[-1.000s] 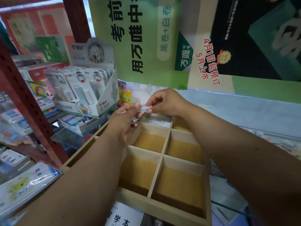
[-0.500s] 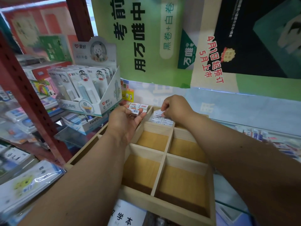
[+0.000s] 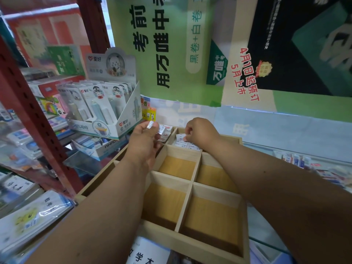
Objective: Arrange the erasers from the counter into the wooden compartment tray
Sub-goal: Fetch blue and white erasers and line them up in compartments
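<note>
Head view shows a wooden tray [image 3: 197, 171] with square compartments lying on a glass counter [image 3: 266, 233], most compartments bare, beside a white display box [image 3: 106, 111] of packaged goods on the left. The left hand [image 3: 144, 141] hovers over the tray's far left corner, fingers curled round a stack of small white erasers [image 3: 164, 131]. The right hand [image 3: 202, 134] reaches into the far compartment, fingertips pinching one eraser [image 3: 180, 137] among those already lying there [image 3: 190, 145].

Erasers [image 3: 187, 144] under right-hand fingers [image 3: 187, 135]: white w/ blue + red print. Tray [image 3: 198, 159] pale wood, yellower floors. Display box [image 3: 106, 103] beyond left fingers [image 3: 150, 125]: white/teal. Poster [image 3: 162, 54] above: green, black lettering.
</note>
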The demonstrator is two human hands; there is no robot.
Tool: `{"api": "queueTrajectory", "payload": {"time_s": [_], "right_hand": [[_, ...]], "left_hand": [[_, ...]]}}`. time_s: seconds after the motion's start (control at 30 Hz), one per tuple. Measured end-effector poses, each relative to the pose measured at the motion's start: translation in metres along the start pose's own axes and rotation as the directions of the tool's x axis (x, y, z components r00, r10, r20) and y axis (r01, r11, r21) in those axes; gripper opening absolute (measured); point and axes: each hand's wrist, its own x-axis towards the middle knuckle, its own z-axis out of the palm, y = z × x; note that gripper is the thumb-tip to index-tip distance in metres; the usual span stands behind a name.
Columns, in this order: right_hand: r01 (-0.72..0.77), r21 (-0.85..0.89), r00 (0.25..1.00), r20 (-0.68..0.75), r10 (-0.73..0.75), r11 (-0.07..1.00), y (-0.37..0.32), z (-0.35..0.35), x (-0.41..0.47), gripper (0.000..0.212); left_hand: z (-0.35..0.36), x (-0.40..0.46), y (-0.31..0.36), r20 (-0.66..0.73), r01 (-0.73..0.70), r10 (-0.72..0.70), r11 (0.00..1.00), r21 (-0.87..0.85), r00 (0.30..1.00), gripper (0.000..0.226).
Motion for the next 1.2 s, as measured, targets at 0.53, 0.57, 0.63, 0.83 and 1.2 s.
{"api": "queueTrajectory", "payload": {"time_s": [0.53, 0.57, 0.63, 0.83, 1.2], "right_hand": [[0.274, 0.456, 0.962, -0.124, -0.245, 0.847, -0.03, -0.033, -0.012, 0.023], [0.316, 0.378, 0.949, -0.121, -0.292, 0.87, -0.032, -0.032, -0.014, 0.022], [0.352, 0.257, 0.935, -0.139, -0.326, 0.9, -0.033, -0.03, -0.017, 0.015], [0.109, 0.144, 0.988, -0.126, -0.091, 0.984, -0.011, -0.066, -0.012, 0.009], [0.019, -0.302, 0.999, 0.039, -0.008, 0.953, 0.007, -0.036, -0.004, 0.011]], "left_hand": [[0.001, 0.0, 0.003, 0.1, 0.019, -0.007, 0.993, -0.115, 0.995, 0.004], [0.002, -0.002, 0.002, 0.118, 0.013, -0.001, 0.995, -0.099, 0.993, 0.002], [0.003, -0.006, 0.001, 0.143, 0.004, 0.008, 0.997, -0.083, 0.99, 0.002], [0.004, -0.005, 0.006, 0.031, 0.013, -0.012, 0.999, -0.052, 0.999, 0.022], [0.005, -0.004, 0.006, 0.014, 0.059, -0.059, 0.997, -0.039, 0.998, 0.026]]}}
